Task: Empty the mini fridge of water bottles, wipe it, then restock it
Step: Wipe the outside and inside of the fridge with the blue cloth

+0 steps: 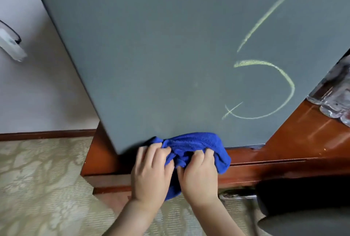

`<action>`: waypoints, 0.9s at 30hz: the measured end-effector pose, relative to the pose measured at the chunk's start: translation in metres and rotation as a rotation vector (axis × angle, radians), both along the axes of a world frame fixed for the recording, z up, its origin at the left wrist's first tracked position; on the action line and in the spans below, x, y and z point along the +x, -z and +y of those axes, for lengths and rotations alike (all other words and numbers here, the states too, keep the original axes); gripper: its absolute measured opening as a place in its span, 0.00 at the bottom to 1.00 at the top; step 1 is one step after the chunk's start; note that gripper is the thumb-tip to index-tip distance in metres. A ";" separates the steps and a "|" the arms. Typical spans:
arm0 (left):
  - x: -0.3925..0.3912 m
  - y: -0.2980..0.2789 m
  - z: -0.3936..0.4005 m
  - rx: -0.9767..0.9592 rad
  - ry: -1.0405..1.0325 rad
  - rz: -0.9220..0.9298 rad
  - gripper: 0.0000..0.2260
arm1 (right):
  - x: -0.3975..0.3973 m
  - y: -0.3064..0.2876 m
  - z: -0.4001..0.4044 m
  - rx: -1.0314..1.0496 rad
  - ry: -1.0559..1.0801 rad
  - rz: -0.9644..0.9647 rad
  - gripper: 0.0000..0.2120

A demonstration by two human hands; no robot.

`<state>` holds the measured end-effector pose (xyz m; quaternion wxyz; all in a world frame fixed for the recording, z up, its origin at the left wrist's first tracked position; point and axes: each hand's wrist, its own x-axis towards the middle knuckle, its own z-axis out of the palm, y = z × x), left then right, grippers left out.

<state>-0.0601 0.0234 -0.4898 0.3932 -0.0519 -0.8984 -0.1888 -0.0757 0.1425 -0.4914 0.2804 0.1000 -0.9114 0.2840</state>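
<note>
Right now both of my hands are bunched into the blue cloth (197,144), pressing it against the bottom edge of the mini fridge (170,55). My left hand (151,175) has its fingers curled into the cloth's left folds, and my right hand (198,177) has its fingers curled tight into the middle of it. The cloth spills over onto the front lip of the wooden cabinet (303,141) that carries the fridge.

What faces me is a flat grey surface with chalk marks (265,88) on its right half; I cannot tell from here whether it is the door or a side panel. The water bottles (333,93) sit out on the cabinet top at its right edge, beside the fridge, so the emptying looks done and I judge this to be the wiping step.

To do it well, I should keep the cloth gathered into a firm pad, press evenly with both hands, and work along the bottom edge to the near corner, where grime tends to collect. I would refold to a clean face before going further up.
</note>
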 end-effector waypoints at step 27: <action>-0.043 -0.319 0.093 0.124 0.039 0.393 0.10 | -0.041 -0.320 0.089 -0.065 0.032 0.400 0.20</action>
